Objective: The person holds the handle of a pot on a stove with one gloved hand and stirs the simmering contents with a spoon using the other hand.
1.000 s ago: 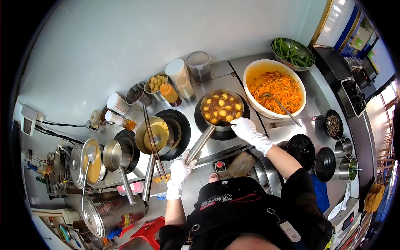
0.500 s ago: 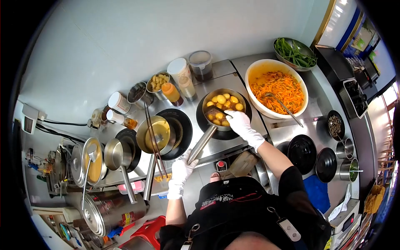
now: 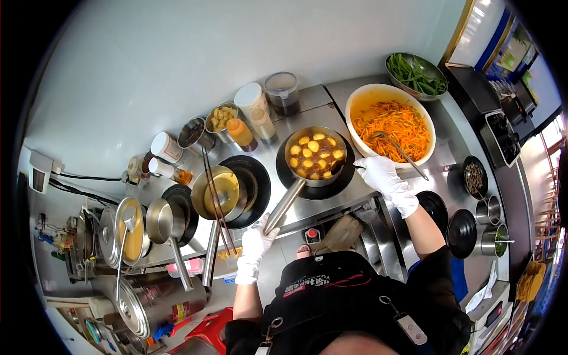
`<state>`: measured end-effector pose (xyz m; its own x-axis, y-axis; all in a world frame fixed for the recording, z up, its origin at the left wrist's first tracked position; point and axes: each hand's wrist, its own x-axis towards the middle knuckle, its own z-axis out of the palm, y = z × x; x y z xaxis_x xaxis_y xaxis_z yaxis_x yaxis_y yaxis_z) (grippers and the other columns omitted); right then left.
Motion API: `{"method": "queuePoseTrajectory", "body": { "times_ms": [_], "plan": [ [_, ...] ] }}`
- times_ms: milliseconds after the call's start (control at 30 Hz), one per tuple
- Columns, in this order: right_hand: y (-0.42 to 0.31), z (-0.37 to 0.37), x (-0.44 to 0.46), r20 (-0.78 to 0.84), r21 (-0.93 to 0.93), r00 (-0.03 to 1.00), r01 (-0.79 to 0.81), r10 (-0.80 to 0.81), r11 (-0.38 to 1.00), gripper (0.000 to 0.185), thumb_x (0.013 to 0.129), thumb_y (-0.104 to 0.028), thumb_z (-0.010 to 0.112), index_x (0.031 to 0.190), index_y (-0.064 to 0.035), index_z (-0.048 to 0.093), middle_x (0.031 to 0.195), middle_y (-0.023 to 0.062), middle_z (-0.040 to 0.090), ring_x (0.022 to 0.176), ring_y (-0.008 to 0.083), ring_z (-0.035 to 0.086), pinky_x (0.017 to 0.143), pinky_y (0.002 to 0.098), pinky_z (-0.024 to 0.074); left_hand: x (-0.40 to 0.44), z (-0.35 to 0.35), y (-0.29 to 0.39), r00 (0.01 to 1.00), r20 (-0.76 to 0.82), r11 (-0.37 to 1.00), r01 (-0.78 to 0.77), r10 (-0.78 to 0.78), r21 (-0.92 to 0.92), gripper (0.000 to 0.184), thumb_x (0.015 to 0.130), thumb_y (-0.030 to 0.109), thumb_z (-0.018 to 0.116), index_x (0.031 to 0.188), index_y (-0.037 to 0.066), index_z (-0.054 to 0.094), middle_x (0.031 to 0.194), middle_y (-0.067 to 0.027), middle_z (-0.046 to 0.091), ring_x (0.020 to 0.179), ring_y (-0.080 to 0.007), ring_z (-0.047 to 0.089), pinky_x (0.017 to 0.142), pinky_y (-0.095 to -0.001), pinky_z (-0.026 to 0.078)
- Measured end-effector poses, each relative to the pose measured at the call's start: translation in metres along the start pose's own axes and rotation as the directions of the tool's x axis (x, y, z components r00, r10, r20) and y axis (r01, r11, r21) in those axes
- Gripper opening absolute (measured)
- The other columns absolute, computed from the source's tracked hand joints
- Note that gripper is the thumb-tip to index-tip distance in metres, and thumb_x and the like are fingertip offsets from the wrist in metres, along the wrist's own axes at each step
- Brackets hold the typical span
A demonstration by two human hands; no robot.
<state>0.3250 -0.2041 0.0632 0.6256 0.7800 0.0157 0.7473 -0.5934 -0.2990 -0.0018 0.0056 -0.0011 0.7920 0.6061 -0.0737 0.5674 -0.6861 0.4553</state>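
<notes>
My left hand [image 3: 257, 244], in a white glove, is closed round the end of the long metal handle of a saucepan [image 3: 286, 204]. The pan sits on a round black hob plate [image 3: 328, 190] and holds several peeled eggs [image 3: 313, 145] in brown liquid. Also gloved, my right hand [image 3: 380, 175] is just right of the pan, in front of a large white bowl. Its fingers are closed on a dark utensil [image 3: 358, 166], of which only a small part shows past the fingertips. Most of that utensil is hidden by the hand.
The white bowl [image 3: 352, 106] contains shredded carrot and a ladle. To the left are a pan [image 3: 201, 201] with chopsticks across it and another saucepan [image 3: 158, 222]. Sauce bottles [image 3: 241, 134] and tubs line the wall. Black bowls [image 3: 461, 234] stand at right.
My right hand has moved right, out of the saucepan, taking the dark utensil with it. The eggs are spread more evenly in the liquid. My left hand stays on the handle.
</notes>
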Motion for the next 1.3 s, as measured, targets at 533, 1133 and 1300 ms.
{"method": "queuePoseTrajectory", "body": {
  "times_ms": [533, 1133, 1300],
  "plan": [
    [-0.010, 0.005, 0.005, 0.096, -0.009, 0.992, -0.079, 0.080, 0.997, 0.020, 0.081, -0.018, 0.065, 0.097, -0.0114, 0.074, 0.087, 0.0152, 0.070, 0.086, 0.0321, 0.068, 0.078, 0.0425, 0.0522, 0.000, 0.000, 0.000, 0.999, 0.010, 0.999, 0.039, -0.039, -0.026, 0.062, 0.078, 0.039, 0.073, 0.133, 0.016, 0.056, 0.099, -0.0202, 0.068, 0.090, -0.0356, 0.066, 0.081, -0.0409, 0.053],
    [0.007, 0.044, 0.024, 0.309, 0.353, 0.947, -0.195, 0.083, 0.915, 0.026, 0.081, -0.020, 0.067, 0.104, -0.0095, 0.072, 0.099, 0.0159, 0.070, 0.096, 0.0316, 0.066, 0.086, 0.0374, 0.0504, 0.000, -0.004, 0.004, 1.000, 0.010, 0.999, 0.027, -0.027, -0.023, 0.062, 0.078, 0.039, 0.074, 0.132, 0.012, 0.056, 0.099, -0.0213, 0.068, 0.090, -0.0355, 0.067, 0.080, -0.0400, 0.053],
    [-0.028, 0.067, 0.003, 0.169, 0.313, 0.985, -0.097, 0.045, 0.945, 0.030, 0.085, -0.022, 0.062, 0.110, -0.0077, 0.069, 0.101, 0.0183, 0.068, 0.094, 0.0347, 0.065, 0.085, 0.0401, 0.0513, 0.000, -0.009, 0.010, 0.997, 0.052, 0.998, 0.059, -0.058, -0.018, 0.064, 0.078, 0.038, 0.075, 0.132, 0.010, 0.056, 0.100, -0.0221, 0.068, 0.091, -0.0347, 0.067, 0.082, -0.0386, 0.052]
  ]
}}
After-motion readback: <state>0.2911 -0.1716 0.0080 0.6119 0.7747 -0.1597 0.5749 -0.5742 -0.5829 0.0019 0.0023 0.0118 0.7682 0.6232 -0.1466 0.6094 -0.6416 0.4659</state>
